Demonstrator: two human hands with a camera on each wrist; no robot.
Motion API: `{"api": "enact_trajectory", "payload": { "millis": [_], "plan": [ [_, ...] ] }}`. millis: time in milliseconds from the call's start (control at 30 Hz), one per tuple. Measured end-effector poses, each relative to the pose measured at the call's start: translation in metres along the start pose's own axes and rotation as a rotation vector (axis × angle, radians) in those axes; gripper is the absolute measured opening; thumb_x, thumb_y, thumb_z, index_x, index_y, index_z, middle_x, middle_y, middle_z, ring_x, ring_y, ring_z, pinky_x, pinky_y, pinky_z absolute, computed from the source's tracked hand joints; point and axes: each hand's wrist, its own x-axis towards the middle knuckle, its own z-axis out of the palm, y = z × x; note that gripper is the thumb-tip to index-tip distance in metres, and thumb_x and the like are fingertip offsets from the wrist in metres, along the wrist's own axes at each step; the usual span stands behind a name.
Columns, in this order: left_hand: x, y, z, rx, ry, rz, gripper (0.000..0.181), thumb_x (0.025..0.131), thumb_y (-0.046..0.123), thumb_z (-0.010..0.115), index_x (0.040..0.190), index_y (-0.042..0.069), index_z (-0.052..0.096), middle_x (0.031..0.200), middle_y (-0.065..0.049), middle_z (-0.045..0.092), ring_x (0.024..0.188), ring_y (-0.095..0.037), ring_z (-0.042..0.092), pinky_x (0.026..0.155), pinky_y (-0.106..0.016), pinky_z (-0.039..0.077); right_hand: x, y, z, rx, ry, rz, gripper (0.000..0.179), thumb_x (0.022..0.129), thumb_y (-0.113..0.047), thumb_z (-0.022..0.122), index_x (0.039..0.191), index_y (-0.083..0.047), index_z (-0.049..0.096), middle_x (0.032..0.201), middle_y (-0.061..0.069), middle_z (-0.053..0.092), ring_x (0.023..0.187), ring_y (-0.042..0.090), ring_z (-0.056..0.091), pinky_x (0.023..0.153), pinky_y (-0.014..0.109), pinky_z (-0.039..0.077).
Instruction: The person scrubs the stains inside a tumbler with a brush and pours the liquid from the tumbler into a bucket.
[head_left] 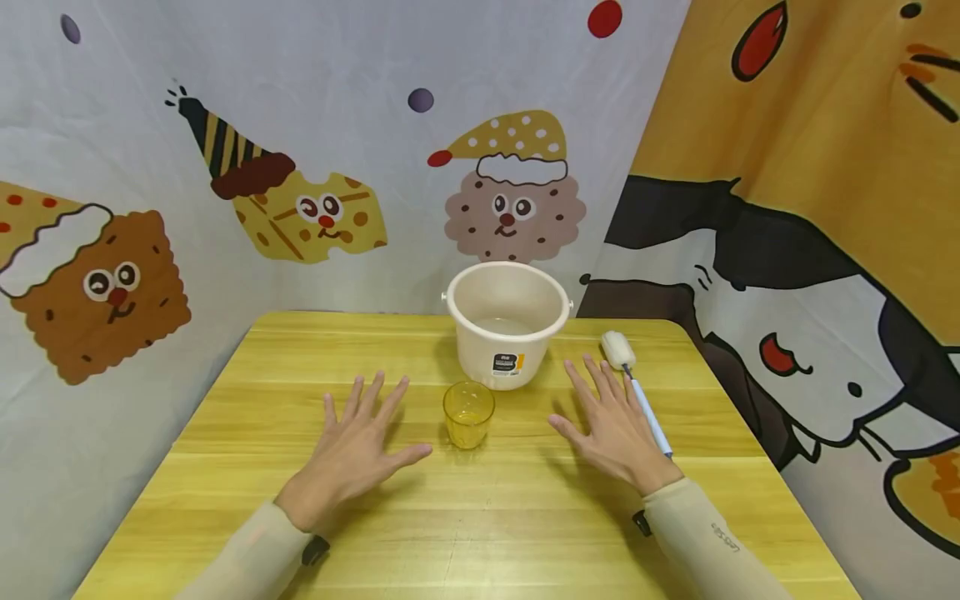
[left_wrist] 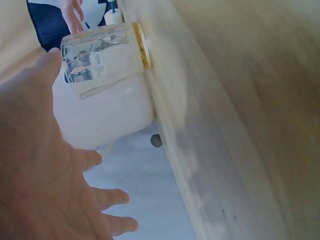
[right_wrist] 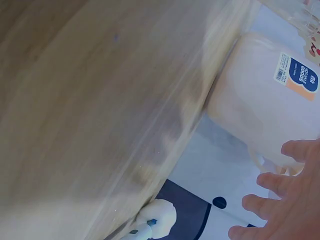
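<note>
A yellow see-through cup [head_left: 468,417] stands upright on the table, between the two hands. My left hand [head_left: 356,446] is spread to the left of the cup, thumb towards it and apart from it in the head view. On the other side, my right hand [head_left: 617,425] has its fingers spread and holds nothing. Just behind the cup stands a cream bucket [head_left: 480,354] with a label on its front. To the right of the right hand lies a brush with a white head [head_left: 618,350] and a pale blue handle [head_left: 651,417], partly hidden by that hand.
The wooden table [head_left: 465,533] runs back to a cloth backdrop [head_left: 360,67] with cartoon figures. On the right hangs another printed cloth [head_left: 825,167]. The bucket stands near the table's far edge.
</note>
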Motion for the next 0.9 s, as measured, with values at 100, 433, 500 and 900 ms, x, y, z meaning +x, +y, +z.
{"api": "enact_trajectory", "payload": {
  "millis": [100,433,500,900],
  "plan": [
    [0.0,0.001,0.002,0.01,0.006,0.004,0.107,0.105,0.084,0.063,0.188,0.033,0.019,0.195,-0.02,0.012,0.179,-0.057,0.012,0.134,-0.095,0.004,0.0,0.0,0.0,-0.004,0.008,-0.006,0.095,0.112,-0.074,0.059,0.187,-0.026,0.027,0.196,0.017,0.021,0.179,0.054,0.023,0.145,0.079,0.012],
    [0.0,0.008,0.006,-0.001,-0.005,0.006,0.109,0.104,0.085,0.064,0.188,0.034,0.017,0.196,-0.018,0.01,0.18,-0.055,0.01,0.135,-0.093,0.001,-0.005,0.003,0.001,0.011,0.009,0.003,0.094,0.112,-0.073,0.059,0.188,-0.028,0.025,0.196,0.017,0.022,0.179,0.054,0.023,0.145,0.079,0.012],
    [0.001,0.01,0.006,0.002,0.0,0.011,0.109,0.104,0.085,0.064,0.188,0.033,0.017,0.195,-0.019,0.012,0.18,-0.056,0.012,0.134,-0.093,0.002,-0.005,0.003,0.0,0.015,0.008,0.005,0.094,0.113,-0.073,0.059,0.188,-0.028,0.025,0.195,0.018,0.023,0.179,0.054,0.023,0.144,0.08,0.013],
    [0.007,0.018,0.007,-0.015,0.021,0.025,0.111,0.103,0.084,0.068,0.188,0.031,0.021,0.195,-0.019,0.018,0.179,-0.057,0.017,0.135,-0.093,0.006,-0.007,0.01,-0.002,0.021,-0.005,0.027,0.093,0.114,-0.073,0.056,0.188,-0.028,0.022,0.196,0.018,0.02,0.179,0.055,0.021,0.144,0.08,0.014]
  ]
}}
